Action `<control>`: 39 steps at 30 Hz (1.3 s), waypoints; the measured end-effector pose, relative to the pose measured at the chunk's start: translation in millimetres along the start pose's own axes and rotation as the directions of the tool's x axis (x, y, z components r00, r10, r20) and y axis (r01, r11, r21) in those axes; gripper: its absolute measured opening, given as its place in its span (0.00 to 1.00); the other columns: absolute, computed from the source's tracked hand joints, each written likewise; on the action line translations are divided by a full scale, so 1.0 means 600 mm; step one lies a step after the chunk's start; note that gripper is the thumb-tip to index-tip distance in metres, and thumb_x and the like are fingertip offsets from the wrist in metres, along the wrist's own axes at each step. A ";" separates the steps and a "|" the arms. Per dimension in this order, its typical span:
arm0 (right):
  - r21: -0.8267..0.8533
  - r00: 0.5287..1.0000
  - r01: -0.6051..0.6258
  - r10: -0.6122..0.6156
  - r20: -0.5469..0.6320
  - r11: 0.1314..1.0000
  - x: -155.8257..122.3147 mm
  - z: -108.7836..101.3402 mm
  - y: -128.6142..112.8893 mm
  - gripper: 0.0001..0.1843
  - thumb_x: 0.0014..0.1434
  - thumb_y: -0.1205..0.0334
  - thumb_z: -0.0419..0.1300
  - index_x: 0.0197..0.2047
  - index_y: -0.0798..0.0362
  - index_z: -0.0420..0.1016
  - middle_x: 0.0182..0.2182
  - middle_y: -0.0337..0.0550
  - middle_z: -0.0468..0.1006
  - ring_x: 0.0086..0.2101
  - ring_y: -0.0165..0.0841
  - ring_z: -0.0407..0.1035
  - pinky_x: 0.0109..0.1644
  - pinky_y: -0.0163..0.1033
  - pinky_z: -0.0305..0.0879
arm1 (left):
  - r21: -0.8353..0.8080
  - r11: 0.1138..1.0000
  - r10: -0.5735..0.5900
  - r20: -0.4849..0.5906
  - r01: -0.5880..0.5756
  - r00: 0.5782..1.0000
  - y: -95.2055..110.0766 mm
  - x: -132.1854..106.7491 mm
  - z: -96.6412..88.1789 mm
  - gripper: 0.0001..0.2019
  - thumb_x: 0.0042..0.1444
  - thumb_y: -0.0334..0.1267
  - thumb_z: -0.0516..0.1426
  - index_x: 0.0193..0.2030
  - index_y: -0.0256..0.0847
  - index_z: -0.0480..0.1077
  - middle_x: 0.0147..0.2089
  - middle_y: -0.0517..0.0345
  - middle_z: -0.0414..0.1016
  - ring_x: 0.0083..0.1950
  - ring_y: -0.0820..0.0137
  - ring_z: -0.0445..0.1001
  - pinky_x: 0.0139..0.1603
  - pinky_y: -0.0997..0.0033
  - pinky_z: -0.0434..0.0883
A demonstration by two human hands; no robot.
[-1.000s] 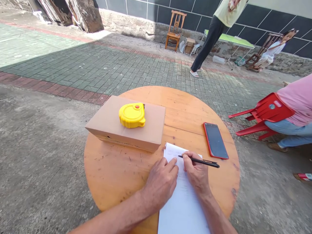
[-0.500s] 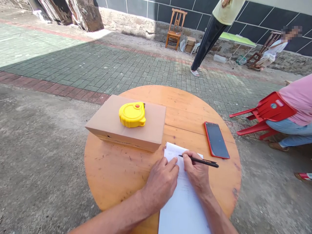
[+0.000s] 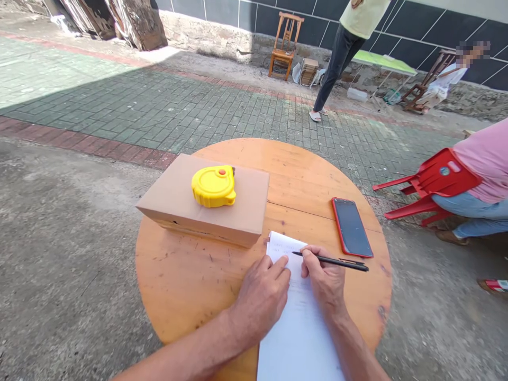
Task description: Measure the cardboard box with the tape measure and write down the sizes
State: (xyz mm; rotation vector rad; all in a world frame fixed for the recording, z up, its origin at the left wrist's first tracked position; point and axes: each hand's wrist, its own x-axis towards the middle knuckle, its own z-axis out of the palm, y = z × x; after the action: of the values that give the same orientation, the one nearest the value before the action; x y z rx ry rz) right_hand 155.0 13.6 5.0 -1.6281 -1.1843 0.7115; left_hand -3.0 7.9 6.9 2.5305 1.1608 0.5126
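My right hand is closed round a black pen, whose tip rests on a white sheet of paper near its top edge. On the left side of that sheet my left hand lies flat, fingers stretched out, holding it down. The sheet sits at the near edge of a round wooden table. A closed cardboard box lies on the table's left half with a yellow tape measure on top. A phone with a red case lies face up to the right of the paper.
A person in a pink top sits on a red plastic chair at the right. Farther back, another person stands near a wooden chair and a green table. Paved ground surrounds the table.
My right hand has shifted slightly to the right along the paper with the pen. The standing person in the background has stepped a little farther away.
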 end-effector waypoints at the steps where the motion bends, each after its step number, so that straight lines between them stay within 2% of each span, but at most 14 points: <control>1: 0.024 1.000 -0.014 0.014 -0.018 1.000 0.000 0.000 0.000 0.10 0.58 0.56 0.57 0.30 0.53 0.73 0.12 0.30 0.66 0.15 0.27 0.59 0.21 0.32 0.58 | 0.000 1.000 0.000 0.002 0.000 1.000 0.000 0.000 -0.001 0.06 0.58 0.27 0.53 0.40 0.40 0.69 0.56 0.57 0.72 0.42 0.62 0.66 0.42 0.58 0.73; 6: 0.037 1.000 -0.014 0.014 -0.018 0.999 -0.001 0.001 -0.001 0.10 0.58 0.56 0.58 0.30 0.53 0.73 0.13 0.30 0.66 0.16 0.27 0.59 0.21 0.32 0.58 | -0.002 1.000 -0.002 0.005 0.002 1.000 0.002 0.000 -0.003 0.06 0.59 0.28 0.53 0.39 0.40 0.69 0.56 0.56 0.72 0.42 0.62 0.67 0.43 0.58 0.73; 19: -0.105 0.996 0.091 -0.088 0.032 0.990 0.000 0.002 0.005 0.10 0.58 0.58 0.56 0.29 0.53 0.73 0.14 0.31 0.65 0.16 0.28 0.59 0.22 0.34 0.58 | -0.003 1.000 0.006 -0.009 -0.006 1.000 0.001 0.000 0.000 0.07 0.59 0.27 0.53 0.41 0.39 0.69 0.56 0.57 0.72 0.41 0.62 0.66 0.43 0.58 0.73; 31: -0.094 0.996 0.090 -0.088 0.026 0.992 0.001 0.005 0.001 0.10 0.58 0.58 0.56 0.29 0.52 0.73 0.14 0.31 0.64 0.16 0.28 0.59 0.21 0.34 0.58 | -0.007 1.000 0.003 -0.001 -0.003 1.000 0.002 -0.001 -0.001 0.07 0.59 0.27 0.52 0.41 0.40 0.69 0.56 0.57 0.72 0.42 0.62 0.66 0.43 0.58 0.73; 39: -0.143 0.992 0.114 -0.107 0.060 0.983 0.001 0.005 0.004 0.10 0.60 0.58 0.55 0.30 0.52 0.73 0.17 0.32 0.66 0.18 0.29 0.61 0.23 0.34 0.60 | -0.012 1.000 -0.006 0.005 0.006 1.000 0.001 -0.001 0.001 0.07 0.59 0.27 0.53 0.40 0.40 0.70 0.56 0.57 0.72 0.43 0.61 0.67 0.44 0.57 0.72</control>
State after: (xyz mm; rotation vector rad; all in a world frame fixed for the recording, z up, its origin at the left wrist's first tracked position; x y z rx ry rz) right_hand 153.5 14.8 1.7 -1.6571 -1.3810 0.6118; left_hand -3.0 7.0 6.6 2.5163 1.1592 0.5099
